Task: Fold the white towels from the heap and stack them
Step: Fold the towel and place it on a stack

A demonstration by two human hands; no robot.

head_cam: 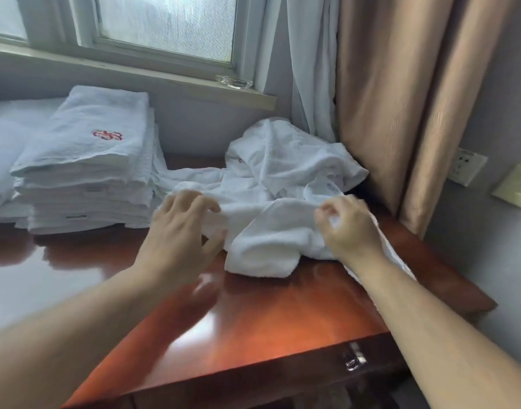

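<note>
The right hand point(347, 228) is clenched on a fold of the nearest crumpled white terry towel point(262, 249), with cloth bunched between the thumb and the curled fingers point(324, 212). The left hand point(176, 231) is slack and spread. Its fingertips point(194, 198) touch white cloth at the near left edge of the pile, and the thumb is held apart below. That hand is blurred, and I can see nothing pinched in it.

The gripped towel droops from the right fingers down to the glossy reddish-brown wooden table point(253, 320), its lower corner lying on the wood between the two hands. Just beyond both sets of fingertips sits the heap of rumpled white towels point(282, 160), in the corner against the beige curtain point(401, 98).

Well out to the left of the left fingers stands the stack of folded white towels point(85, 178), squared up, with a red embroidered emblem point(107, 135) on the top one. Behind the heap a thin white curtain point(309, 69) hangs beside the frosted window point(164, 25). Near the right forearm, on the table's front, is a small metal drawer pull point(355, 361). Off to the right of the right fingers, a white socket plate point(467, 169) is on the wall.
</note>
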